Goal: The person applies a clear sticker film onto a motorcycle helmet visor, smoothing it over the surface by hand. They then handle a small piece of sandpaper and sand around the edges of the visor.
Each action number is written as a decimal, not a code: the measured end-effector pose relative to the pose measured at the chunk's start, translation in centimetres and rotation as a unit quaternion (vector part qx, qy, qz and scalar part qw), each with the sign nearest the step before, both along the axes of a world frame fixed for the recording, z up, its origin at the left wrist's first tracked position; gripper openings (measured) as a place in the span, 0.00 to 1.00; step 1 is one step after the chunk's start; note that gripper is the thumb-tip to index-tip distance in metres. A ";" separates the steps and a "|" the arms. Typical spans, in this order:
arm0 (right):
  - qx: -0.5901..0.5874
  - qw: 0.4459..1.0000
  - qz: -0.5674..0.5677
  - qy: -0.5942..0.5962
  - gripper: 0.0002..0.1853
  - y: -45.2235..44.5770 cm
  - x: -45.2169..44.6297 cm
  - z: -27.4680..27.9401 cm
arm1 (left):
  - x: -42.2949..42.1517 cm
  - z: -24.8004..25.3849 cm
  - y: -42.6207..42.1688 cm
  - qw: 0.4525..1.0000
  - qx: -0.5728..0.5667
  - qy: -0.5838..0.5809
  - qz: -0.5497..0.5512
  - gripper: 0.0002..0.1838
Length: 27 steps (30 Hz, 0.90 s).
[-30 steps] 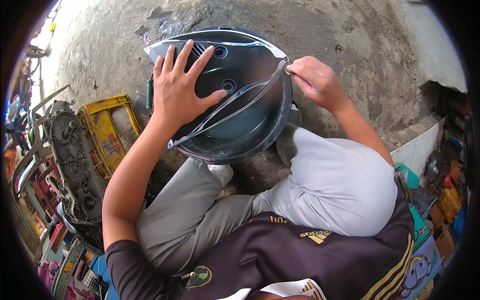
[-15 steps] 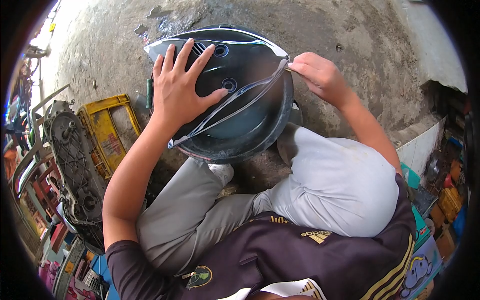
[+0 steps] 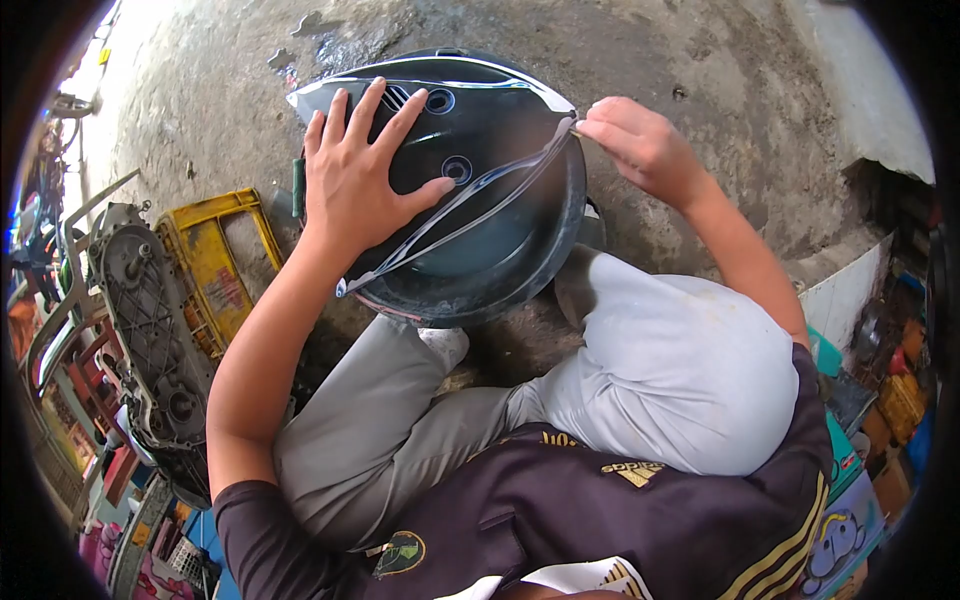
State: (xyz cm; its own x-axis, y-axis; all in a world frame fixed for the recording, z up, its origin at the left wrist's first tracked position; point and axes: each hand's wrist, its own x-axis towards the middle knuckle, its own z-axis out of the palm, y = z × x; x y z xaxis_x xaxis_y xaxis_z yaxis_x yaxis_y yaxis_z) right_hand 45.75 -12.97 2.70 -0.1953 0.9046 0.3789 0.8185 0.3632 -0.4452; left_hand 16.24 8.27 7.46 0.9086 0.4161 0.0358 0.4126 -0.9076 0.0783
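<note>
1. Black panel (image 3: pixel 505 125) lies across the round basin (image 3: pixel 500 308), right tip at the basin's right rim, left ends over its left rim; rim likely serves as a stand.
2. Left hand (image 3: pixel 355 185) flat on panel's left part, fingers wide, probably to stop it sliding.
3. Right hand (image 3: pixel 648 148) at right tip, fingers pinched on a small thin piece (image 3: pixel 577 131); can't tell what. Edge spot likely gives access.

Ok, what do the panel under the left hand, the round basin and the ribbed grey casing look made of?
Panel: probably glossy black plastic, with sharp highlights.
Basin: matt black, scuffed; plastic or rubber, unclear which.
Casing: likely dull cast metal, densely ribbed.
</note>
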 end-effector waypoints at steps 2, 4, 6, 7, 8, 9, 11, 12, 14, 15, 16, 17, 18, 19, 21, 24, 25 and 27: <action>0.002 1.000 -0.001 0.004 0.20 0.0 0.1 -0.2 | 0.0 -0.1 0.0 1.000 0.004 0.007 -0.002 0.49; -0.001 1.000 -0.007 0.017 0.20 0.0 -0.1 -0.2 | 0.1 -0.1 0.0 1.000 0.003 0.005 -0.002 0.49; -0.011 0.999 -0.024 0.024 0.22 -0.1 0.5 -0.8 | 0.0 0.0 0.0 1.000 0.003 0.006 0.000 0.49; -0.010 0.999 -0.024 0.024 0.22 -0.2 0.0 -0.5 | 0.0 0.0 -0.1 1.000 0.005 0.009 -0.001 0.49; -0.006 1.000 -0.018 0.017 0.18 -0.2 -0.7 -0.1 | 0.1 0.0 0.0 1.000 0.007 0.010 -0.001 0.49; -0.002 1.000 -0.013 0.009 0.15 -0.3 -1.1 0.2 | 0.1 0.1 0.0 1.000 0.007 0.009 -0.001 0.49; 0.000 1.000 -0.017 0.006 0.15 -0.2 -0.5 0.1 | 0.1 0.0 0.0 1.000 0.000 0.009 0.001 0.49; 0.002 1.000 -0.020 0.003 0.16 -0.2 -0.2 0.0 | 0.1 0.0 0.0 1.000 -0.001 0.009 0.001 0.49; 0.000 1.000 -0.029 0.010 0.16 -0.4 -0.1 -0.7 | 0.0 0.0 -0.1 1.000 0.000 0.001 -0.001 0.49; -0.002 0.999 -0.038 0.014 0.16 -0.5 0.0 -0.9 | 0.0 0.0 0.0 1.000 0.000 0.001 0.001 0.49; -0.001 0.999 -0.038 0.014 0.16 -0.3 -0.3 -0.6 | 0.0 0.1 0.0 1.000 0.001 0.005 0.001 0.49; -0.002 1.000 -0.019 0.008 0.16 -0.1 -1.1 0.0 | 0.1 0.0 0.0 1.000 0.001 0.008 0.001 0.49; -0.003 1.000 0.000 0.002 0.16 0.0 -1.5 0.3 | 0.1 0.0 0.0 1.000 0.001 0.008 0.000 0.49; -0.004 1.000 -0.001 0.002 0.16 -0.1 -1.0 0.0 | 0.2 0.0 0.0 1.000 -0.001 0.005 0.000 0.49; 0.005 0.999 -0.034 0.013 0.16 0.0 0.2 -0.8 | 0.0 0.1 0.0 1.000 -0.002 0.002 0.001 0.49; 0.024 0.999 0.019 0.028 0.15 0.1 -1.9 -0.2 | 0.1 -0.1 0.0 1.000 0.001 0.003 -0.002 0.49; 0.023 0.999 0.018 0.028 0.15 0.1 -1.6 -0.3 | 0.1 -0.2 0.0 1.000 -0.001 -0.006 -0.002 0.48; 0.026 0.999 -0.021 0.009 0.16 0.2 -0.5 -0.6 | 0.1 -0.2 0.0 1.000 -0.003 -0.014 -0.002 0.48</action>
